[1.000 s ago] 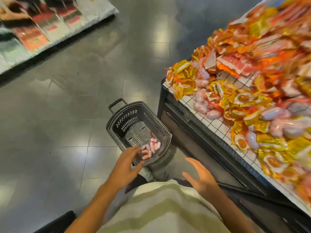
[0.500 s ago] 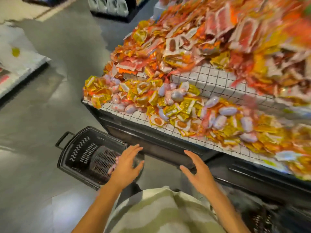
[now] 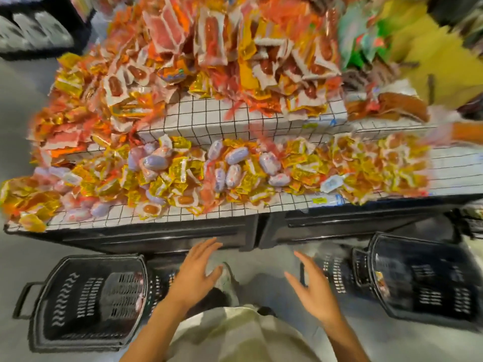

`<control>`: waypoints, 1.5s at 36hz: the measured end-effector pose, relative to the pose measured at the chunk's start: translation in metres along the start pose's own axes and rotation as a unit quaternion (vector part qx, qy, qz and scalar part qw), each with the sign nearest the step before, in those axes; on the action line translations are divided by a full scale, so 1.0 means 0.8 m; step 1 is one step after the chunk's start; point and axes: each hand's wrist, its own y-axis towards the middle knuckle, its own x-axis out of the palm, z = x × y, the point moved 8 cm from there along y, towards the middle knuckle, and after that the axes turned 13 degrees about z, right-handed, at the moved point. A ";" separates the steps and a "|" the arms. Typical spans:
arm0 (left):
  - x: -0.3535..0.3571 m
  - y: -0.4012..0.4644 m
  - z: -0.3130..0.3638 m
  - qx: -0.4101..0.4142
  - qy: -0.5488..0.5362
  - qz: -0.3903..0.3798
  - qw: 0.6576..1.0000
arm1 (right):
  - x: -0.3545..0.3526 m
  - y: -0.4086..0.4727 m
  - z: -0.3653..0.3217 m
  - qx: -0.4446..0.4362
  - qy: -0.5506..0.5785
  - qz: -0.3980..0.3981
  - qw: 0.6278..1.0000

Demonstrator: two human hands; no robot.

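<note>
My left hand (image 3: pixel 193 275) and my right hand (image 3: pixel 313 288) hover in front of my chest with fingers spread, holding nothing. Both are below the black front of a display stand (image 3: pixel 183 231). A black shopping basket (image 3: pixel 60 296) stands on the floor to my left, with a few pink packets at its right inner side. Another black basket (image 3: pixel 431 283) stands on the floor to my right. On the stand's lower wire shelf lie yellow snack packets (image 3: pixel 180 168) and pale lilac oval packets (image 3: pixel 235 155). Orange and white sausage packets (image 3: pixel 209 43) are heaped on the upper tier.
Grey tiled floor (image 3: pixel 21 252) lies at the left of the stand. A dark shelf unit (image 3: pixel 36 27) stands at the far left. Green and yellow goods (image 3: pixel 418 48) fill the upper right. Blue price labels (image 3: pixel 326 201) sit on the shelf edge. The picture is blurred.
The view has swung right and up from the left basket to face the stand squarely. A second basket has come into view on the right. Both hands stay empty.
</note>
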 end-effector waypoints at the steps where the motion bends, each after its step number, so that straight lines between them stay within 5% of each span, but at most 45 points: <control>1: 0.004 0.007 0.009 0.007 0.001 -0.009 1.000 | -0.006 0.001 0.006 0.016 0.004 0.011 1.000; 14: 0.088 0.146 0.149 0.239 -0.011 -0.128 0.962 | -0.093 0.064 0.003 0.097 -0.014 0.126 0.987; 26: 0.138 0.242 0.262 0.335 -0.033 -0.111 0.935 | -0.162 0.101 0.035 0.147 0.053 0.222 0.962; 45: 0.247 0.310 0.392 0.225 0.010 -0.027 0.974 | -0.383 0.316 0.084 -0.004 0.068 0.223 0.972; 54: 0.283 0.328 0.416 0.141 0.047 -0.019 0.989 | -0.434 0.435 0.130 0.054 0.180 0.212 0.959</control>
